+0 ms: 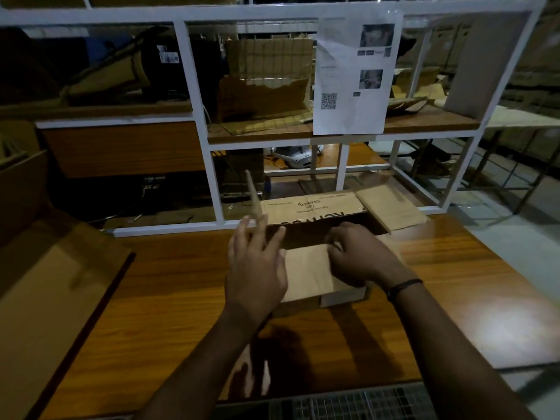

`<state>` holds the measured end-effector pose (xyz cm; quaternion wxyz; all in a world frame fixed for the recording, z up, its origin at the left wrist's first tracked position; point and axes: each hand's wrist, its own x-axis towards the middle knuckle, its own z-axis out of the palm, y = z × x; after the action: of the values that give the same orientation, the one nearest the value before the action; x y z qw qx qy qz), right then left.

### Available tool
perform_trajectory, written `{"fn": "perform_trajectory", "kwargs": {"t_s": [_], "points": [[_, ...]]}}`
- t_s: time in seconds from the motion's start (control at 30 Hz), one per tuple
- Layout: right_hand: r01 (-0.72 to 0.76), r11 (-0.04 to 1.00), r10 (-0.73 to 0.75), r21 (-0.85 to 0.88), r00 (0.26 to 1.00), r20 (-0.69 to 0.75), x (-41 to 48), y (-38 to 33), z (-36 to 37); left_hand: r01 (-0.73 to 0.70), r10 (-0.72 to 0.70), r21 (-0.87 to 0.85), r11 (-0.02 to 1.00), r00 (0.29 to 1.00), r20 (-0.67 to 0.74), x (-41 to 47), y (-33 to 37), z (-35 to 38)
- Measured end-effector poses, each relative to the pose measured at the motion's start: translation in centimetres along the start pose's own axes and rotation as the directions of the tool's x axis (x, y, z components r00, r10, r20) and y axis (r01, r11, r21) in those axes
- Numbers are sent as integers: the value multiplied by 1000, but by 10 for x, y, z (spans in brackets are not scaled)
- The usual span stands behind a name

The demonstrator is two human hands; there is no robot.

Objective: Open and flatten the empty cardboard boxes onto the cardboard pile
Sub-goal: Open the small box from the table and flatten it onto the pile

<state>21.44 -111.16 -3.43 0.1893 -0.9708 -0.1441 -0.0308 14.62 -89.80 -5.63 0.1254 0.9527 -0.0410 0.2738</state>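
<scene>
1. Stretching across the view, the wooden counter [169,298] is carrying everything.
2. The flattened cardboard pile [45,283] is lying along its left side.
3. The cardboard box [312,207] is sitting mid-counter, opened up.
4. The right hand [360,259] is curling its grip over the near flap [306,268].
5. The left hand [257,268] is reaching over the box's left side, grip apart.

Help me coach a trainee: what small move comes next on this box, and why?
Probably push the upright left flap outward and down with the left hand, whose straight fingers are beside it. The far flap and right flap already lie open, and the right hand seems to grip the near flap, steadying the box.
</scene>
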Motion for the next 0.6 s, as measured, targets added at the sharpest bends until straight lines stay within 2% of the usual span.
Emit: {"fn": "perform_trajectory", "kwargs": {"t_s": [0.1,0.2,0.33,0.47,0.6], "points": [[135,991,-134,7,989,-57,-5,-7,28,235,-243,69,970,956,162,4,-8,6],[201,979,-203,-33,967,-155,-10,-4,49,350,-358,80,933,897,257,1,-16,16],[228,973,-232,-44,945,-230,-13,-1,59,447,-399,-116,887,868,295,-6,-16,23],[232,963,-258,-136,942,-217,-16,-1,68,432,-336,-284,856,883,328,-5,-17,27],[232,961,-256,-149,951,-172,-14,-2,69,449,-348,-312,838,878,328,-2,-14,25]]}}
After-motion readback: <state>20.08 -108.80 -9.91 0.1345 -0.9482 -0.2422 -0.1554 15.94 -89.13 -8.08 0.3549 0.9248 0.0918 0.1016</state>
